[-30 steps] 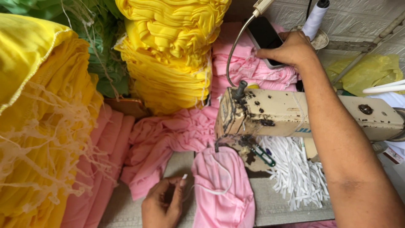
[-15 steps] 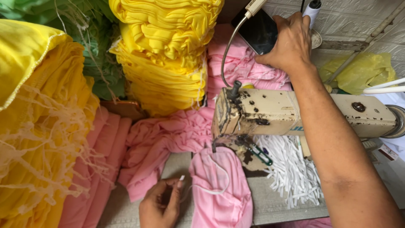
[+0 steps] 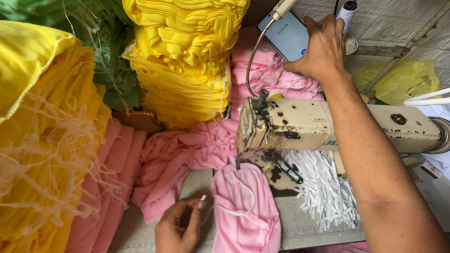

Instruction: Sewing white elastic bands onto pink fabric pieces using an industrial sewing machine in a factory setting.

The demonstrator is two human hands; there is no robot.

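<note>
Far left: big heap of yellow fabric w/ frayed threads, green cloth behind it, folded pink stacks below. Centre-top: tall pile of pleated yellow pieces. Loose pink fabric spills from under that pile down onto the bench. Left hand sits at the bottom edge on the bench, fingers curled together, pinching a thin white elastic strip between thumb & finger; the strip's end sticks up just above the fingertips, and it loops across the pink piece lying just right of the hand. That pink piece runs up under the needle area of the sewing machine, a worn cream body w/ dark chipped spots, lying across the frame's mid-right. A grey gooseneck lamp arm rises from the machine's left end. Pile of white elastic strips lies on the bench under the machine arm. Right hand is up top, well apart from the left, fingers spread & resting on a phone w/ lit screen, propped against pink cloth; hand not clamped on it, looks like touching only. White thread cone just right of the hand; yellow plastic bag far right.
</note>
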